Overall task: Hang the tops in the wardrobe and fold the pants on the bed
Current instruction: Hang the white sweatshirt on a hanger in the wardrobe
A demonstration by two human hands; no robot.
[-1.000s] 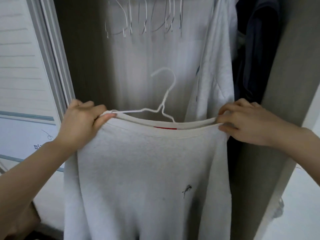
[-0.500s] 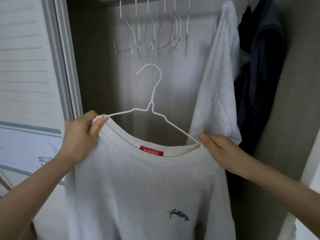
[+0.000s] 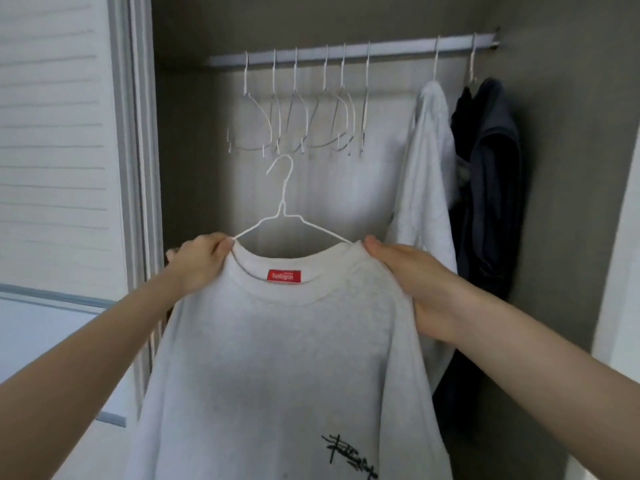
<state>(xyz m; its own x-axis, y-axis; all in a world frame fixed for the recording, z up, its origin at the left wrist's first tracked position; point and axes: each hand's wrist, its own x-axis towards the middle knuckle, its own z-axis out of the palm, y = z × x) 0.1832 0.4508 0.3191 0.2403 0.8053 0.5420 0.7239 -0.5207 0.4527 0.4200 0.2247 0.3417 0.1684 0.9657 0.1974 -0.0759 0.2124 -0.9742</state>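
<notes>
With our left hand (image 3: 201,263) and right hand (image 3: 420,285) each gripping a shoulder of the pale grey sweatshirt (image 3: 287,358) on its white wire hanger (image 3: 284,216), below the wardrobe's metal rail (image 3: 346,51), we should lift level so the hook catches the bare stretch.

1 head-worn wide-angle view, facing forward, close to the wardrobe rail (image 3: 349,51) and open wardrobe interior.

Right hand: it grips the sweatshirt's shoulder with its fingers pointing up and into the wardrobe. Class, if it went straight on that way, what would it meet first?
Probably the wardrobe's back panel. The right hand points up and leftward, between the empty hangers and the hung white top; depth is unclear, so the top's sleeve might brush it.
</notes>
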